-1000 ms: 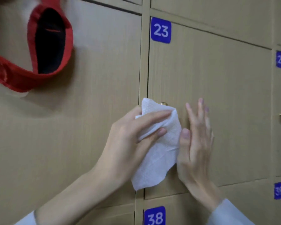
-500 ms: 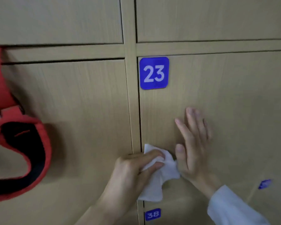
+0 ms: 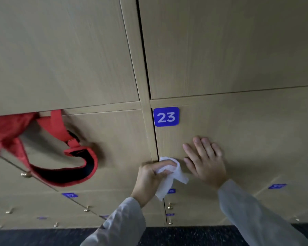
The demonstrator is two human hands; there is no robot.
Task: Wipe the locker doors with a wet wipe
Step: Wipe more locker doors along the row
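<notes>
A wall of light wooden lockers fills the view. The door with the blue plate 23 [image 3: 166, 116] is the locker door [image 3: 247, 132] in front of me. My left hand [image 3: 149, 178] grips a crumpled white wet wipe [image 3: 169, 176] and holds it against the left edge of that door, where its knob is hidden. The wipe's tail hangs down below my fingers. My right hand [image 3: 204, 160] lies flat on the same door, fingers straight and spread, just right of the wipe.
A red bag with a black-lined strap [image 3: 60, 167] hangs from the locker to the left. Lower doors carry small brass knobs [image 3: 170, 206] and blue number plates [image 3: 69, 194]. A dark carpet floor [image 3: 43, 237] runs along the bottom.
The camera has tilted up and back, so upper lockers, lower rows and floor show. My left hand has bunched the wipe tighter at the door's left edge. My right hand stays flat on the door.
</notes>
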